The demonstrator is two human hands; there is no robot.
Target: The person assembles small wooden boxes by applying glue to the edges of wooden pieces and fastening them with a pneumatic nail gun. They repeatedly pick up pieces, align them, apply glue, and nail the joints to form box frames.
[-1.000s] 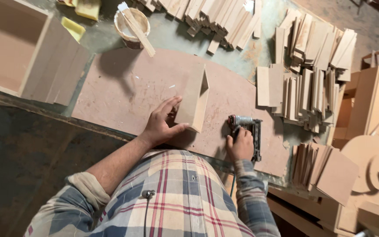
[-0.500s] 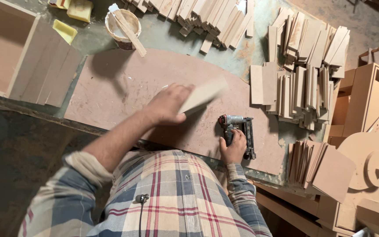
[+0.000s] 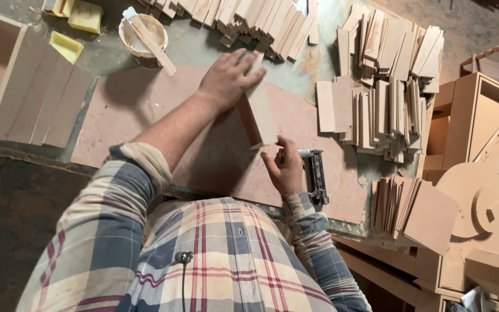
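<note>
My left hand [image 3: 229, 78] reaches out over the brown work board [image 3: 122, 115] and lies on the far end of a small assembly of two joined wooden panels [image 3: 261, 115], which stands on edge. At the assembly's near end, the fingers of my right hand [image 3: 284, 167] pinch its lower corner. A black nail gun [image 3: 316, 173] lies flat on the board just right of that hand, touching its side. My checked shirt fills the bottom of the view.
Stacks of small cut panels lie at the back [image 3: 261, 20] and right [image 3: 388, 86]. A glue pot with a stick [image 3: 142, 34] and yellow sponges [image 3: 85, 14] sit at the back left. Flat panels [image 3: 41, 98] lie left; open wooden boxes [image 3: 480, 115] stand right.
My left hand lifted the panel piece off the board, carried it farther away and to the right, and set it on edge. My right hand left the nail gun's grip and moved onto the piece.
</note>
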